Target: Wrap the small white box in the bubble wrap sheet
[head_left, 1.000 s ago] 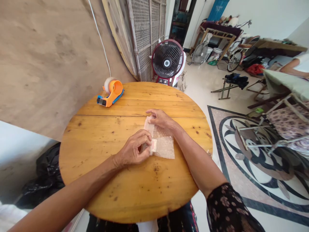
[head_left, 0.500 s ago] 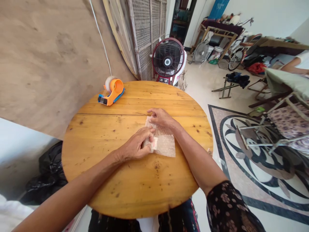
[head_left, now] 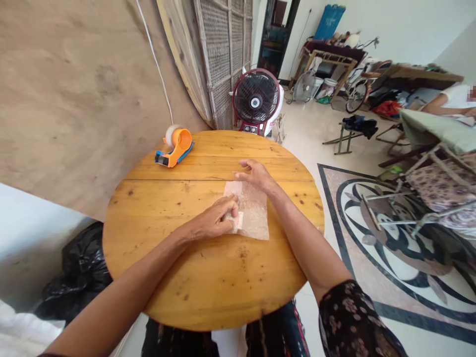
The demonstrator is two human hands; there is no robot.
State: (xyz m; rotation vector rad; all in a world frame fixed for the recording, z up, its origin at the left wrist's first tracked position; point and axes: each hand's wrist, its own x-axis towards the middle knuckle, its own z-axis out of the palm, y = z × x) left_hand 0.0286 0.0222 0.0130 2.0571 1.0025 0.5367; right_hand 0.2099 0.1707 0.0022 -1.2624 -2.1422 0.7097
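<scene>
Presently my left fingers [head_left: 225, 226] clamp a small whitish piece [head_left: 240, 220] on a translucent bubble-wrap sheet [head_left: 257, 214]; my right fingers [head_left: 247, 163] hang apart by its far edge. Beneath is a round yellow wooden desk [head_left: 174, 292], an orange-and-blue tape dispenser [head_left: 180, 146] toward its far left.

Round wooden table [head_left: 223, 287]: free between left forearm [head_left: 145, 282] and right forearm [head_left: 303, 233], toward near edge. Tape dispenser [head_left: 180, 148] blocks far-left edge; right forearm bars right side of bubble wrap [head_left: 257, 223].
</scene>
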